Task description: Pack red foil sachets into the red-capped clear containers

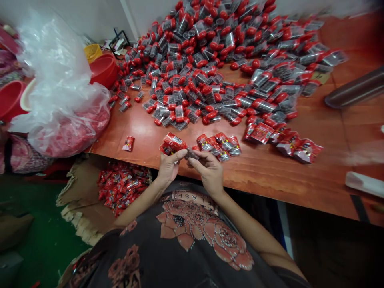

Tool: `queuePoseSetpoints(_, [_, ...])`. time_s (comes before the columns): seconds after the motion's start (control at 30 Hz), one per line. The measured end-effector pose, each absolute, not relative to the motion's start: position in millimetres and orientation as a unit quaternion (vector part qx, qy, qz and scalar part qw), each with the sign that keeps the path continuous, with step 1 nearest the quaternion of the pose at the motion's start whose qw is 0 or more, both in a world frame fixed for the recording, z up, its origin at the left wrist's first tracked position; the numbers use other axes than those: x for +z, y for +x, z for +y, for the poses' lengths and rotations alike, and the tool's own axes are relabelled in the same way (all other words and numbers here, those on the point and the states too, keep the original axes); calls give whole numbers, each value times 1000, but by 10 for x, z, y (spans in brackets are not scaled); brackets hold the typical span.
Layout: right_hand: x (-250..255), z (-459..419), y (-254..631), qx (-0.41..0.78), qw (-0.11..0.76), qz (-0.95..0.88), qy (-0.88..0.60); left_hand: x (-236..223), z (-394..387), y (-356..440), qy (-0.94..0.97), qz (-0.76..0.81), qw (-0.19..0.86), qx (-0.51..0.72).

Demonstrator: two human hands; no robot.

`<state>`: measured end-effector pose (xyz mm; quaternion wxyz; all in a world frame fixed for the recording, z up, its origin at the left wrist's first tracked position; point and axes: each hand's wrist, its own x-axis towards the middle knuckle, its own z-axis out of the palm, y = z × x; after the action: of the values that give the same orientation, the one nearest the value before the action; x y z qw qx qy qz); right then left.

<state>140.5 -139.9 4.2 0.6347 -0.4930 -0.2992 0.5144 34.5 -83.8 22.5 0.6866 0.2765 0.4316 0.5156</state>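
Observation:
My left hand (168, 167) and my right hand (208, 171) meet over the table's front edge, fingers closed. Between their thumbs and fingertips they pinch a small clear plastic packet (191, 152) with dark contents. Right behind my left fingers show red printed packets (174, 141), one with a barcode; whether that hand also grips them I cannot tell. Beside my right fingers lies a small group of red and clear packets (222, 145). A single red packet (129, 143) rests farther left.
A big heap of clear tubes with red caps (192, 68) covers the table's back. More red packets (288, 142) lie at right. Left stand a clear plastic bag (69, 104) and a red bowl (103, 71). Below is an open sack of red packets (123, 186). A dark tube (354, 89) juts in.

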Motion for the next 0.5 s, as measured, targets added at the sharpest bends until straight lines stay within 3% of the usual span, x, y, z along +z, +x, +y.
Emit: queuePoseSetpoints(0.5, [-5,-1443,1394,378,652,-418,-507,286,-853,385,291,406,682,535])
